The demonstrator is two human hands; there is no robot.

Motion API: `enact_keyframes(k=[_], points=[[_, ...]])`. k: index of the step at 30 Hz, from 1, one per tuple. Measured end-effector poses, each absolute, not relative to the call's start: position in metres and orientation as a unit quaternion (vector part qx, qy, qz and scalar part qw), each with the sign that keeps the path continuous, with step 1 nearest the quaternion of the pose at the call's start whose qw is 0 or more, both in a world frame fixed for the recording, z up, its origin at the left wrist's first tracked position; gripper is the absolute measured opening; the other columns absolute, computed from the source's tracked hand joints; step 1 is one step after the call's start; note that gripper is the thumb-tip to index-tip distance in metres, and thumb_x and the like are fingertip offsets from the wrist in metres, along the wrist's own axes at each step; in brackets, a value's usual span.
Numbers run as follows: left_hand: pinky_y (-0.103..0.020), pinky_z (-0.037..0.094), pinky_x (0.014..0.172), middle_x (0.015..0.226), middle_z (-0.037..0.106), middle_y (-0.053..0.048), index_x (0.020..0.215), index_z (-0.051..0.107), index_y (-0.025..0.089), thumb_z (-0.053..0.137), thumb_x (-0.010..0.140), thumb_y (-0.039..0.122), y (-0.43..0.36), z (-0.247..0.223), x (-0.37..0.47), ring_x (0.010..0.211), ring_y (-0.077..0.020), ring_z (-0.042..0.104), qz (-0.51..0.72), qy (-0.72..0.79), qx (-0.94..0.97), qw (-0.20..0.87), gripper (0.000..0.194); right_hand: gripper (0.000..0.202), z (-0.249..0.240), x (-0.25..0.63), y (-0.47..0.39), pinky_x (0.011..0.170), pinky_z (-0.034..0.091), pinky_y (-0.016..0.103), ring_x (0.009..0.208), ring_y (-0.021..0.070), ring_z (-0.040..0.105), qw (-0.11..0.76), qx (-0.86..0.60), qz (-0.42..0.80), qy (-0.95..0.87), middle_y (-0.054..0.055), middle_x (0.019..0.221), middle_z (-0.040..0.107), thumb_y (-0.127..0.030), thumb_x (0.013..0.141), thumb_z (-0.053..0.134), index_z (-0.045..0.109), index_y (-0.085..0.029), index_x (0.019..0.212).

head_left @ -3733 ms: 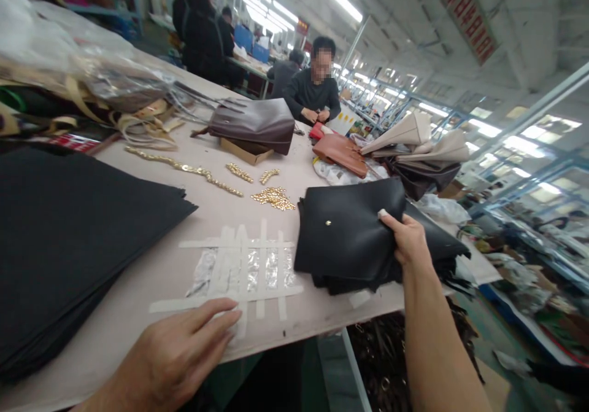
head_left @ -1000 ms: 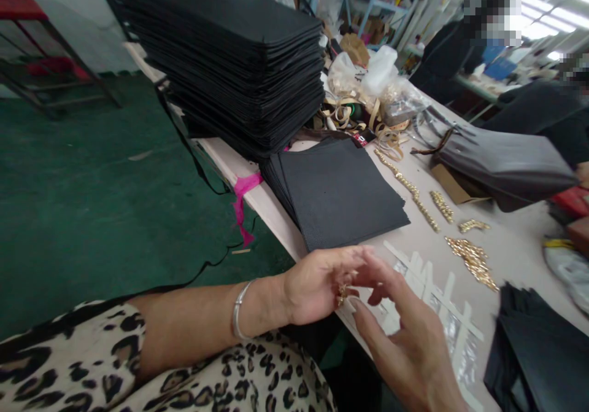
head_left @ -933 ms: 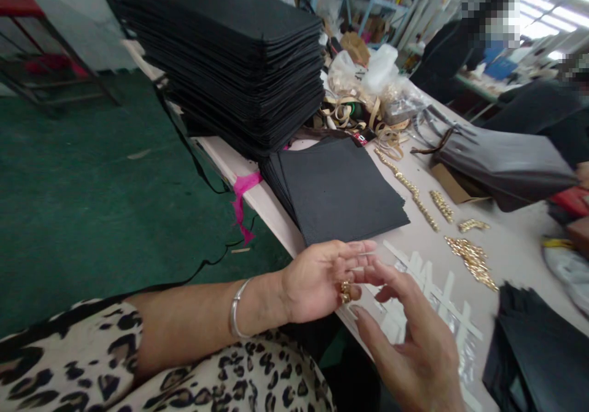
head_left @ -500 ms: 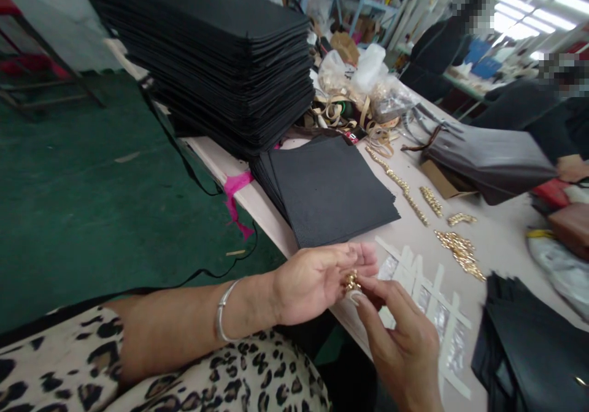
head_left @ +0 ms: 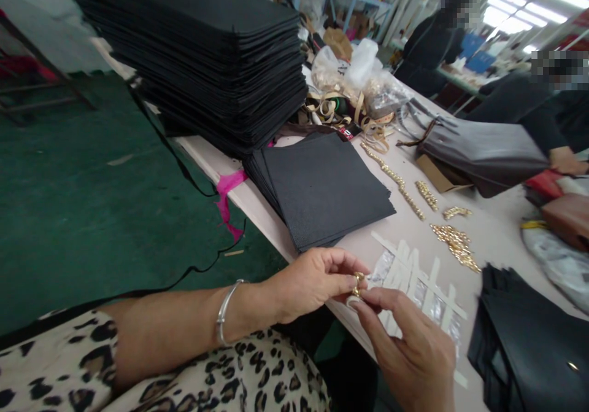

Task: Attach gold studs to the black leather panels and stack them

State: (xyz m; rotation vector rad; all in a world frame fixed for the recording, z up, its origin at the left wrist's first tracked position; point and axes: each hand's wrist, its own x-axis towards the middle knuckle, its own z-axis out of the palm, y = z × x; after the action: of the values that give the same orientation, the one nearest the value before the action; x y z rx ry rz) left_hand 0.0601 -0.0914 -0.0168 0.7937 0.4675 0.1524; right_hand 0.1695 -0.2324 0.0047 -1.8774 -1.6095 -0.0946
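Note:
Small shiny gold metal pieces (head_left: 358,279) sit between my two hands, over the table's front edge; their exact kind is too small to make out. My left hand (head_left: 306,284), with a silver bangle at the wrist, pinches them between thumb and fingers. From the right, the thumb and forefinger of my right hand (head_left: 409,338) close on the lower part of the gold pieces. Beyond my hands lies a stack of black leather-like panels (head_left: 326,185). More gold pieces form a heap (head_left: 455,246) and a long row (head_left: 396,182) on the table.
A tall pile of black sheets (head_left: 207,74) stands at the back left. Strips of pale tape (head_left: 416,280) cross clear plastic near my right hand. Black flapped pieces (head_left: 529,338) lie at right. Behind are a dark bag (head_left: 488,151), plastic bags (head_left: 363,68) and people.
My left hand has gone from an open palm under the gold pieces to a pinch on them. The right hand keeps its pinch and has shifted slightly right and down.

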Motion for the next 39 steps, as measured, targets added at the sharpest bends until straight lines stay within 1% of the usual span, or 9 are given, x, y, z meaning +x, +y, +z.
enact_keyframes(k=[3,8,15,20,24,28,31,35,39], points=[[-0.026,0.050,0.071,0.085,0.071,-0.002,0.096,0.068,0.013,0.082,0.070,0.026,-0.092,-0.016,0.059,0.071,-0.0100,0.065,0.061,0.233,0.331,0.912,0.032,0.005,0.000,0.172,-0.238,0.065,0.055,0.019,0.064,0.0113,0.069,0.358,-0.731,-0.034,-0.581,-0.003,0.080,0.074,-0.028,0.092,0.068,0.066,-0.025,0.095],[-0.029,0.055,0.074,0.091,0.071,-0.003,0.100,0.067,0.013,0.084,0.064,0.023,-0.088,-0.016,0.056,0.075,-0.0123,0.067,0.015,0.213,0.307,0.928,0.041,0.008,-0.015,0.179,-0.246,0.068,0.054,0.019,0.069,0.0108,0.068,0.399,-0.745,0.002,-0.535,-0.004,0.082,0.072,-0.024,0.089,0.070,0.067,-0.026,0.097],[-0.025,0.054,0.059,0.077,0.068,-0.002,0.085,0.069,0.014,0.078,0.070,0.042,-0.086,-0.022,0.057,0.067,-0.0129,0.064,-0.075,0.160,0.401,0.899,0.033,0.013,-0.009,0.180,-0.250,0.077,0.054,0.021,0.081,0.0124,0.068,0.425,-0.712,0.034,-0.558,-0.001,0.089,0.070,-0.018,0.088,0.071,0.066,-0.024,0.099],[-0.019,0.043,0.047,0.063,0.063,0.001,0.080,0.069,0.016,0.065,0.079,0.035,-0.086,-0.022,0.059,0.055,-0.0105,0.057,-0.074,0.186,0.527,0.826,0.019,0.008,0.003,0.178,-0.245,0.076,0.054,0.020,0.080,0.0119,0.069,0.356,-0.719,0.019,-0.596,-0.001,0.090,0.072,-0.021,0.092,0.065,0.066,-0.025,0.099],[-0.019,0.038,0.051,0.063,0.061,0.004,0.089,0.076,0.017,0.060,0.083,0.029,-0.085,-0.016,0.055,0.055,-0.0087,0.052,-0.052,0.171,0.672,0.718,0.021,0.012,0.004,0.177,-0.245,0.076,0.054,0.021,0.081,0.0129,0.070,0.288,-0.720,-0.011,-0.632,0.001,0.092,0.072,-0.019,0.097,0.056,0.064,-0.022,0.106],[-0.020,0.037,0.056,0.062,0.057,0.004,0.082,0.076,0.015,0.059,0.086,0.031,-0.089,-0.012,0.055,0.060,-0.0096,0.050,-0.025,0.157,0.726,0.669,0.024,0.019,0.005,0.174,-0.245,0.066,0.052,0.028,0.074,0.0170,0.069,0.203,-0.712,-0.078,-0.668,0.005,0.086,0.072,-0.016,0.100,0.046,0.060,-0.015,0.113],[-0.020,0.037,0.052,0.061,0.058,0.003,0.082,0.074,0.014,0.058,0.088,0.032,-0.093,-0.014,0.059,0.056,-0.0093,0.051,-0.040,0.171,0.691,0.702,0.025,0.021,0.008,0.172,-0.245,0.063,0.049,0.030,0.072,0.0188,0.068,0.171,-0.707,-0.086,-0.681,0.006,0.082,0.070,-0.014,0.101,0.042,0.060,-0.014,0.110],[-0.019,0.036,0.045,0.060,0.060,0.004,0.078,0.070,0.016,0.058,0.087,0.032,-0.094,-0.019,0.065,0.046,-0.0071,0.047,-0.068,0.189,0.596,0.778,0.022,0.019,0.009,0.174,-0.246,0.068,0.049,0.028,0.075,0.0159,0.066,0.209,-0.721,-0.047,-0.659,0.004,0.085,0.069,-0.013,0.099,0.045,0.061,-0.016,0.111],[-0.019,0.038,0.045,0.065,0.065,0.003,0.076,0.070,0.016,0.062,0.080,0.026,-0.097,-0.025,0.068,0.052,-0.0079,0.054,-0.068,0.193,0.527,0.825,0.013,0.020,0.006,0.174,-0.249,0.072,0.050,0.025,0.078,0.0144,0.065,0.233,-0.722,-0.031,-0.650,0.003,0.087,0.070,-0.011,0.098,0.049,0.062,-0.016,0.112]])
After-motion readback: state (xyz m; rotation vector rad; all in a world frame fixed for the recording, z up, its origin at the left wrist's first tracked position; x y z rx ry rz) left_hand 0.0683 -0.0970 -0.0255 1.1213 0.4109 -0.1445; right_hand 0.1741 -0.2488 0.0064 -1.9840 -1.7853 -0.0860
